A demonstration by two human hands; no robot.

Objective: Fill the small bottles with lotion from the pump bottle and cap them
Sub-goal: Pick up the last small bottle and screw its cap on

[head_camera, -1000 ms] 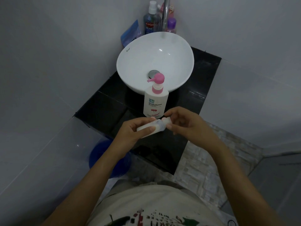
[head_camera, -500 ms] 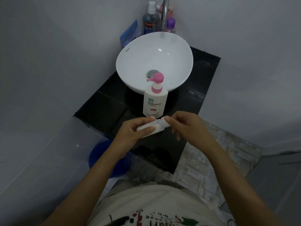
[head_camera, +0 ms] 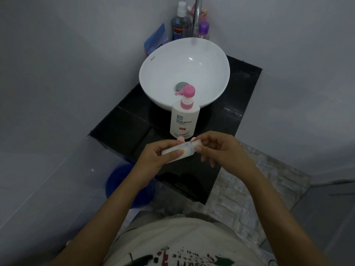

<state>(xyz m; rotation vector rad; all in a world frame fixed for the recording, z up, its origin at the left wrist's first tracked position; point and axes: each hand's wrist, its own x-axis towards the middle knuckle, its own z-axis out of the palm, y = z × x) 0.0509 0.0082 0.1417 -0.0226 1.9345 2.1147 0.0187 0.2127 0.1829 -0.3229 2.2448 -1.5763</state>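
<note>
A white pump bottle [head_camera: 184, 120] with a pink pump head stands upright on the black counter [head_camera: 123, 129], just in front of the basin. My left hand [head_camera: 153, 156] grips a small white bottle [head_camera: 184, 151] lying roughly sideways, its neck pointing right. My right hand [head_camera: 222, 148] pinches the white cap [head_camera: 197, 144] at that neck. Two small pink tips [head_camera: 181, 138] show just behind the small bottle; what they belong to is hidden.
A round white basin [head_camera: 184, 73] with a metal drain fills the counter's back. Behind it stand a chrome tap [head_camera: 196, 18], a mouthwash bottle [head_camera: 177, 25], a purple bottle [head_camera: 203, 29] and a blue pouch [head_camera: 155, 39]. A blue bucket [head_camera: 119, 185] sits on the floor at the left.
My right hand's fingers have shifted around the cap at the small bottle's neck. My left hand and the bottle have stayed in place.
</note>
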